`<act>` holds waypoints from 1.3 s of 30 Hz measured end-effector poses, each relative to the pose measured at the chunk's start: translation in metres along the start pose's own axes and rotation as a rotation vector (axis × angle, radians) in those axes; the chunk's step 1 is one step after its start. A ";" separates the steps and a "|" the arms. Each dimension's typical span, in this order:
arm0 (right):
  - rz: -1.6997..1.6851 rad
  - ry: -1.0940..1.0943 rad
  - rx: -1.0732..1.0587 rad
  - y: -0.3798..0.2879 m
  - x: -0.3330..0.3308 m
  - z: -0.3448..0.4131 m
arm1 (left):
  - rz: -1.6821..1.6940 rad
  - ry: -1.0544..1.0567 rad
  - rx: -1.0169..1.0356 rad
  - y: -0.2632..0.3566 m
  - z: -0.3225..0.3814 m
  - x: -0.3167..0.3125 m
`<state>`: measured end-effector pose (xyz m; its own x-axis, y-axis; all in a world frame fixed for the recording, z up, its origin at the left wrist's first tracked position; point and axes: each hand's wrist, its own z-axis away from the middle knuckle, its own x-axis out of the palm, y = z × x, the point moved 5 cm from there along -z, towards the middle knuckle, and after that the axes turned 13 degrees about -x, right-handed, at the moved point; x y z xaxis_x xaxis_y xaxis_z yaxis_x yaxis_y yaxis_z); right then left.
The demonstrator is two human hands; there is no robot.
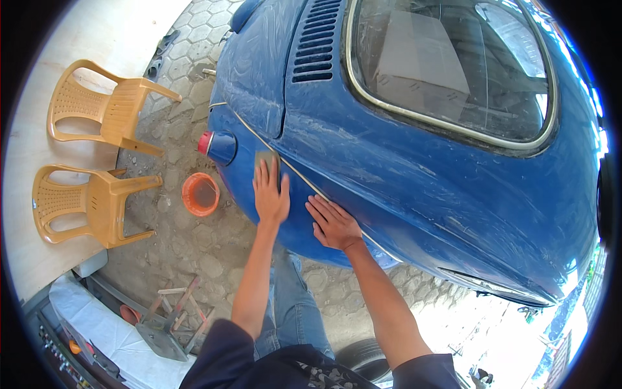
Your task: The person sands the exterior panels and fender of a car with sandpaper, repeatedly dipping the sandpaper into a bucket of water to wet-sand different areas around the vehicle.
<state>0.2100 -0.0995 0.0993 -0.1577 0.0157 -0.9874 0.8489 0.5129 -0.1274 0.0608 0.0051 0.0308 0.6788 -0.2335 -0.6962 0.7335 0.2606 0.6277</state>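
My left hand (pixel 272 192) lies over a flat greyish-brown block (pixel 265 156), pressing it on the blue rear fender (pixel 296 219) of a car, just right of the tail light (pixel 218 147). Its fingers rest along the block; the block's underside is hidden. My right hand (pixel 335 221) is laid flat on the same fender with nothing seen in it, fingertips beside the pale beading strip (pixel 301 176). That strip runs along the seam between fender and body (pixel 369 160). Whitish smears mark the paint.
An orange bucket (pixel 200 194) of murky liquid stands on the stone paving, left of the fender. Two tan plastic chairs (pixel 121 112) are farther left. A metal-framed stand (pixel 163 335) is at the lower left, and a tyre (pixel 364 357) lies near my legs.
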 end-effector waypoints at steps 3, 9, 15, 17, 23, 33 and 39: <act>-0.047 -0.024 -0.001 0.000 -0.005 -0.007 | -0.025 -0.060 -0.021 -0.013 0.015 -0.016; -0.125 0.002 -0.002 -0.006 -0.003 -0.016 | 0.024 0.055 -0.071 -0.006 -0.065 -0.020; -0.117 0.014 0.015 -0.004 -0.010 -0.011 | -0.044 -0.017 -0.032 -0.030 0.032 -0.023; -0.119 0.013 0.017 -0.003 -0.011 -0.006 | 0.053 -0.061 -0.150 -0.025 0.009 -0.018; -0.180 -0.001 0.009 -0.010 0.004 -0.006 | 0.026 0.032 -0.002 -0.013 -0.012 -0.021; -0.182 -0.045 -0.018 -0.007 0.000 -0.013 | 0.023 -0.030 -0.020 0.001 -0.031 -0.027; -0.207 -0.061 0.018 0.002 -0.001 0.001 | -0.095 -0.097 0.048 -0.016 0.065 -0.023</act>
<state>0.2119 -0.0993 0.1001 -0.2993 -0.1411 -0.9437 0.8105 0.4843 -0.3295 0.0355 -0.0542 0.0596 0.6050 -0.3445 -0.7178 0.7936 0.1884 0.5785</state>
